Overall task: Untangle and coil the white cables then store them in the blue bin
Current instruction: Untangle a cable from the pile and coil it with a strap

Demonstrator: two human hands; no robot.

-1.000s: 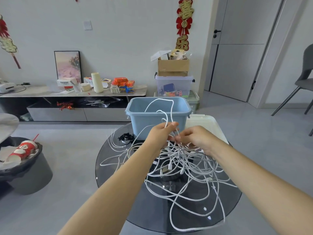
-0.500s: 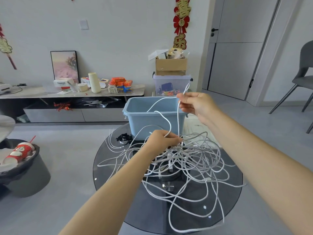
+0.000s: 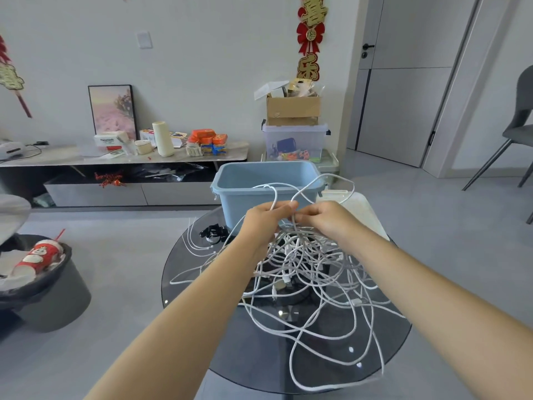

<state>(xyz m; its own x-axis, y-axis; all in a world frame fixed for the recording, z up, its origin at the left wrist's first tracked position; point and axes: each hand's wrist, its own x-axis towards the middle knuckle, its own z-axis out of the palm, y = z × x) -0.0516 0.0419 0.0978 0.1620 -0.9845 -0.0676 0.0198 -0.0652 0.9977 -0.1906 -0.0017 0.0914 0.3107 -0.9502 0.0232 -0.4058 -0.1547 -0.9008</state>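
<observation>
Both grips pinch strands of the white cables (image 3: 305,272): left hand (image 3: 264,219) and right hand (image 3: 326,219) meet fingertip to fingertip above the far half of the round dark glass bench (image 3: 202,327), fingers curled around cable. Loops rise from the pinch and arch over the near rim of the blue bin (image 3: 259,180). Remaining cables lie in a loose tangle across the bench centre, with loops reaching the near and right edges; several connector ends show in the pile. Small black clips (image 3: 215,233) sit near the far-left edge, beside the bin. Blue bin stands at the far edge. A white lid (image 3: 366,209) lies at the far-right edge, just beside the bin.
</observation>
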